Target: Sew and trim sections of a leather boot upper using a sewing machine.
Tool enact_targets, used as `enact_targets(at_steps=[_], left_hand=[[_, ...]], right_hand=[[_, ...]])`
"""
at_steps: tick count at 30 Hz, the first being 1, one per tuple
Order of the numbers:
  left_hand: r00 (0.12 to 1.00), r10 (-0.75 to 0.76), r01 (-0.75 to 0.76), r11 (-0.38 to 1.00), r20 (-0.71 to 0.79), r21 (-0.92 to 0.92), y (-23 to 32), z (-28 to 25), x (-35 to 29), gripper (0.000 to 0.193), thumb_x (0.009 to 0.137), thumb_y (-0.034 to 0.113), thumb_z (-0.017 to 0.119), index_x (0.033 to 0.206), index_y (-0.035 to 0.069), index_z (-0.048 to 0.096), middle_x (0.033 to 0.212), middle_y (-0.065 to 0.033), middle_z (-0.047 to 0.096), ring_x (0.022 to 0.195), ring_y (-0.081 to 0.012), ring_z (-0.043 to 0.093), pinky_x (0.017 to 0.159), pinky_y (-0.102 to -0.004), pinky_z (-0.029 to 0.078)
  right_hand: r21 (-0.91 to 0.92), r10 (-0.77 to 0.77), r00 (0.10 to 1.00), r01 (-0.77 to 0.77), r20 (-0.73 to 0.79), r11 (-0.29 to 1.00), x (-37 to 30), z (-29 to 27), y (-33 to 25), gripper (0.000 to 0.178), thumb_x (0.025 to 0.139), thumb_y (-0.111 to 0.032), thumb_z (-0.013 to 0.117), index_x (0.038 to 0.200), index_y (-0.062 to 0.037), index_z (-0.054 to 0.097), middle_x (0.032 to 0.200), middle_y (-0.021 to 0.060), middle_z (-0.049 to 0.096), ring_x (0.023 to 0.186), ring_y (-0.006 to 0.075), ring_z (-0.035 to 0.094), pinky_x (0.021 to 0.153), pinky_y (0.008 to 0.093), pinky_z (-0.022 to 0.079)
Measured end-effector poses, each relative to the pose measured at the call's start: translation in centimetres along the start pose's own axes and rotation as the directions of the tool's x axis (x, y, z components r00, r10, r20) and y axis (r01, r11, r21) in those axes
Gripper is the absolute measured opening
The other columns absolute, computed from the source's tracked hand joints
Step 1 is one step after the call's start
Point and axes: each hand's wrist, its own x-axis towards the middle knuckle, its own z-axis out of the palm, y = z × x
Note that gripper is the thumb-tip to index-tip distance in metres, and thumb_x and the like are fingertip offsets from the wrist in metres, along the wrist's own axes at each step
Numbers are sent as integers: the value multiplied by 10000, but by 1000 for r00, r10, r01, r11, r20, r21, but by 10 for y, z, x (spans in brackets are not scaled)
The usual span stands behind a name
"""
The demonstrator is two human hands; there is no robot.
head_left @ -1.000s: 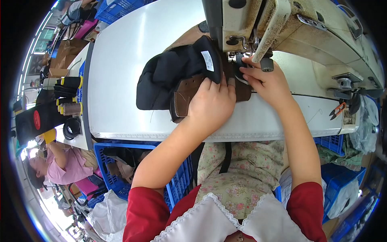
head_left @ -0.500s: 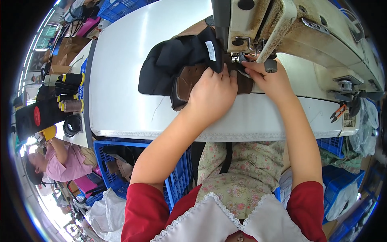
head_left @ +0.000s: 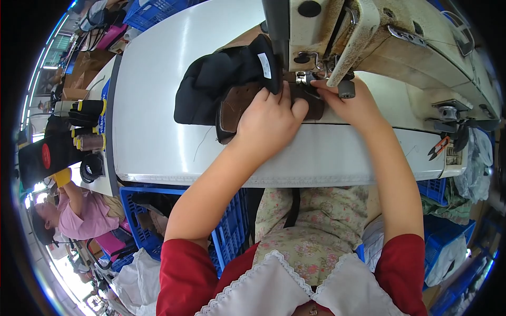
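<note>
A black and brown cap (head_left: 208, 87) lies on the sewing machine's bed, with a small white label on its black cloth and small holes in a brown panel. One edge of it runs under the presser foot (head_left: 303, 78). My left hand (head_left: 269, 118) lies over the brown part, its fingers bent and gripping the cap by the fold of black cloth, thumb to the right. Just right of the foot, my right hand (head_left: 350, 102) has its fingertips pinched together at the cap's edge. A lever of the machine partly hides those fingers.
The sewing machine's head (head_left: 337, 37) stands over the far side of the work. Orange-handled thread snips (head_left: 439, 148) lie at the table's right end. Thread spools (head_left: 90, 142) stand at far left, and a blue crate (head_left: 229, 231) sits below the front edge. Another person (head_left: 87, 216) is at lower left.
The scene has shifted slightly left in view. My left thumb now stands farther from its fingers, and my right fingertips have drawn back a little from the presser foot.
</note>
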Motion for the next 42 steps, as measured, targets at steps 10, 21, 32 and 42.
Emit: enact_targets(at_steps=[10,21,32,42], left_hand=[[999,38,-38,999,14,-11,-1,-5,0,249,801,181,563,1040,126,598,1179,-239,653,1157,-302,618,730,-353,495],[999,41,-41,999,-10,-23,-4,-4,2,242,800,176,564,1032,121,604,1185,-236,653,1169,-296,610,765,-360,487],[1000,16,-18,994,-21,-109,-16,-1,7,225,797,168,574,1009,127,636,1240,-182,644,1180,-288,596,851,-361,474],[958,-198,163,971,-208,-176,4,12,1,299,749,127,602,1037,79,667,1194,-136,671,1152,-266,610,928,-389,474]], right_hand=[[-75,22,984,-9,179,997,-7,-6,12,411,733,51,600,1077,-131,735,1002,136,638,999,344,585,883,431,479],[-173,-98,992,110,80,979,-9,1,5,381,761,40,611,1079,-145,707,1016,86,627,1003,319,585,891,434,481],[-149,105,993,-97,48,984,-5,4,-6,259,845,-44,625,1081,-123,695,987,142,635,951,363,579,821,453,471],[-38,250,939,-249,235,968,13,-15,2,184,753,-9,590,890,-43,709,753,203,633,730,394,601,684,463,482]])
